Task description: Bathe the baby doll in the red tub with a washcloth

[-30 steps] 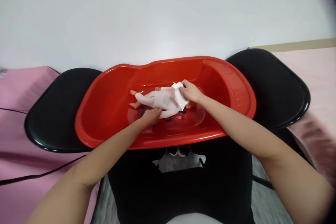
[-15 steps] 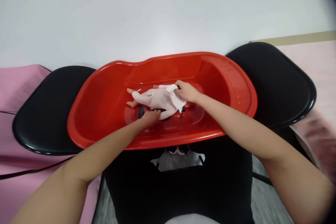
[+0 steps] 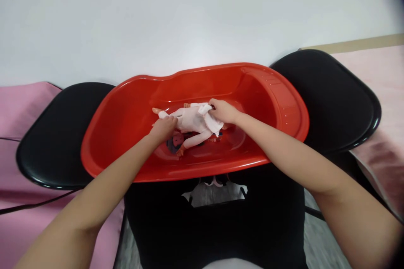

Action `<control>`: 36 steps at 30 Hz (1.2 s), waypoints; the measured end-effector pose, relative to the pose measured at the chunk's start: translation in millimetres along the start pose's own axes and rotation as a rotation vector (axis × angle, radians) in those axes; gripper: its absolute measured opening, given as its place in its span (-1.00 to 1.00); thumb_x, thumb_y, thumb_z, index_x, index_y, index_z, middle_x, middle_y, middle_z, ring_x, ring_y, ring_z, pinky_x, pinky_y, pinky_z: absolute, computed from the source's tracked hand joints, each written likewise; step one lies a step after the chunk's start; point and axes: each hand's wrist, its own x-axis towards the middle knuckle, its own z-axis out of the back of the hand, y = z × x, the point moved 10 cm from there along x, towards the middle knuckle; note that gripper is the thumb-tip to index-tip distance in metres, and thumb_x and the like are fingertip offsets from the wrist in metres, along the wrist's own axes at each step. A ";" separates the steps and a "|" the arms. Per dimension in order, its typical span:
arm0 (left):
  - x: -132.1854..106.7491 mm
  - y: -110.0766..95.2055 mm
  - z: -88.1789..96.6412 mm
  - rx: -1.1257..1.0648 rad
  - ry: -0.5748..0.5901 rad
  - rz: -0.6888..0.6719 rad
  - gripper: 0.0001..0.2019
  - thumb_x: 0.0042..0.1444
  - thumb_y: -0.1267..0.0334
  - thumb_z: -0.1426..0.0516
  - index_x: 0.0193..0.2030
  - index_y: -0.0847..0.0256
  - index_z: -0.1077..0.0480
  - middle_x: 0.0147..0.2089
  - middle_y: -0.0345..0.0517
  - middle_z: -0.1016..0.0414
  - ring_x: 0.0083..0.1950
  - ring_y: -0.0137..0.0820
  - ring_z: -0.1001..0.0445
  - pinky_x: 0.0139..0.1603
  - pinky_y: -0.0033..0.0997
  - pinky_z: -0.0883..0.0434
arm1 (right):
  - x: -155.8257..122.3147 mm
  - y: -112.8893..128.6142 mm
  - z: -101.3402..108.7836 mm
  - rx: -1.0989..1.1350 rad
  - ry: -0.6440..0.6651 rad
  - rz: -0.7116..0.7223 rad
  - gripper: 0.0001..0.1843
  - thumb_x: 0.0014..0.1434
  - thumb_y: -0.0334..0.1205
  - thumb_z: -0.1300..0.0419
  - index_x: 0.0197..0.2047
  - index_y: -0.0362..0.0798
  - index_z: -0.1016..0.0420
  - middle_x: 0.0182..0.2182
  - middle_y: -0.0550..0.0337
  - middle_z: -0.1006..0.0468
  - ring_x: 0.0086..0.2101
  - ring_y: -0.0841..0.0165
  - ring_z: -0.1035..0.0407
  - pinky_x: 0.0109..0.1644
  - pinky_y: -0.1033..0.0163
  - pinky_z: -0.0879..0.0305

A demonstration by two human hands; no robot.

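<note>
A doll in pale pink clothing lies on its back in a red baby bathtub, feet to the left. My left hand is closed over the doll's near leg, hiding part of it. A white cloth covers the doll's head end. My right hand pinches the top edge of this cloth. One doll arm stretches toward me over a printed picture on the tub floor.
Black chair seats stand under the tub's two ends, one on the left and one on the right. Pink padded surfaces lie at the left and right. A white wall rises behind.
My left hand has moved left from the doll's near arm to its near leg. That arm now lies uncovered, its hand showing. My right hand stays at the cloth.
</note>
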 end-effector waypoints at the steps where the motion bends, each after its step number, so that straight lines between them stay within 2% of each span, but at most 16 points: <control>1: 0.6 10.8 4.2 0.045 -0.020 0.056 -0.56 0.46 0.24 -0.17 0.38 0.43 -0.44 0.28 0.49 -0.52 0.36 0.21 -0.46 0.32 0.12 -0.41 | 0.1 -0.2 0.1 0.002 0.001 0.002 -0.87 0.44 -0.23 -0.16 -0.04 -0.06 -0.50 -0.04 -0.01 -0.72 -0.26 0.31 -0.50 -0.29 0.27 -0.20; 4: 3.4 25.1 10.0 0.127 -0.086 0.125 -0.49 0.52 0.36 0.02 0.53 0.31 -0.35 0.51 0.42 -0.35 0.55 0.18 -0.26 0.48 0.23 -0.27 | -2.8 3.1 0.5 -0.019 0.016 0.030 -0.85 0.44 -0.21 -0.17 -0.05 -0.06 -0.53 -0.05 -0.02 -0.73 -0.28 0.30 -0.50 -0.29 0.25 -0.19; 8: 6.5 34.3 -5.4 0.105 -0.074 0.155 -0.47 0.53 0.39 0.10 0.51 0.24 -0.40 0.63 0.33 -0.23 0.69 0.09 -0.05 0.60 0.34 -0.06 | -10.0 8.7 1.0 -0.028 0.039 0.062 -0.80 0.44 -0.16 -0.19 -0.04 -0.05 -0.61 -0.08 -0.02 -0.74 -0.28 0.27 -0.51 -0.30 0.23 -0.19; 13: 3.0 47.3 -17.4 0.130 -0.044 0.199 -0.52 0.54 0.39 0.13 0.40 0.30 -0.47 0.50 0.37 -0.42 0.63 0.06 -0.18 0.55 0.34 -0.14 | -14.1 14.4 1.6 -0.028 0.036 0.093 -0.71 0.40 -0.12 -0.24 0.10 0.01 -0.65 -0.02 0.00 -0.76 -0.17 0.20 -0.57 -0.18 0.24 -0.31; 16: 2.5 45.4 -12.9 0.178 -0.017 0.200 -0.53 0.51 0.42 0.12 0.35 0.41 -0.49 0.43 0.44 -0.49 0.62 0.10 -0.21 0.57 0.34 -0.10 | -15.3 15.4 1.8 -0.034 0.043 0.095 -0.70 0.40 -0.09 -0.26 0.11 0.02 -0.65 0.02 -0.01 -0.75 -0.12 0.18 -0.58 -0.14 0.24 -0.34; 20: 0.8 43.1 -2.5 0.239 0.033 0.280 -0.53 0.48 0.45 0.10 0.33 0.45 -0.50 0.26 0.44 -0.61 0.40 0.12 -0.47 0.58 0.35 -0.02 | -16.6 13.7 3.8 -0.018 0.045 0.085 -0.69 0.38 -0.05 -0.30 0.11 0.03 -0.65 -0.02 0.01 -0.76 -0.11 0.18 -0.58 -0.13 0.25 -0.35; 23: -1.6 44.6 -2.8 0.227 0.109 0.362 -0.51 0.50 0.43 0.12 0.36 0.42 -0.49 0.29 0.40 -0.61 0.30 0.13 -0.57 0.56 0.40 -0.04 | -16.4 12.7 4.0 -0.020 0.056 0.085 -0.69 0.36 -0.05 -0.30 0.09 0.04 -0.65 -0.08 0.04 -0.77 -0.13 0.19 -0.58 -0.14 0.26 -0.35; 27: -2.5 44.4 -10.1 0.206 0.207 0.425 -0.50 0.52 0.43 0.13 0.39 0.46 -0.48 0.30 0.45 -0.60 0.32 0.22 -0.58 0.54 0.45 -0.05 | -15.4 13.0 4.5 -0.029 0.062 0.089 -0.71 0.37 -0.07 -0.27 0.07 0.03 -0.67 -0.10 0.03 -0.76 -0.16 0.20 -0.57 -0.14 0.24 -0.35; 32: -3.2 38.8 -23.0 0.139 0.286 0.434 -0.52 0.52 0.41 0.06 0.44 0.43 -0.46 0.36 0.45 -0.57 0.34 0.20 -0.58 0.51 0.37 -0.13 | -15.6 13.2 3.8 -0.010 0.060 0.084 -0.70 0.38 -0.06 -0.28 0.09 0.03 -0.66 -0.05 0.01 -0.76 -0.15 0.19 -0.58 -0.14 0.23 -0.35; 36: -3.1 39.8 -34.5 0.098 0.306 0.420 -0.54 0.50 0.30 -0.07 0.44 0.39 -0.47 0.36 0.46 -0.57 0.33 0.20 -0.58 0.43 0.25 -0.31 | -14.5 11.9 -0.2 -0.019 0.076 0.097 -0.68 0.39 -0.06 -0.28 0.12 0.03 -0.65 0.00 0.00 -0.75 -0.13 0.19 -0.58 -0.14 0.24 -0.35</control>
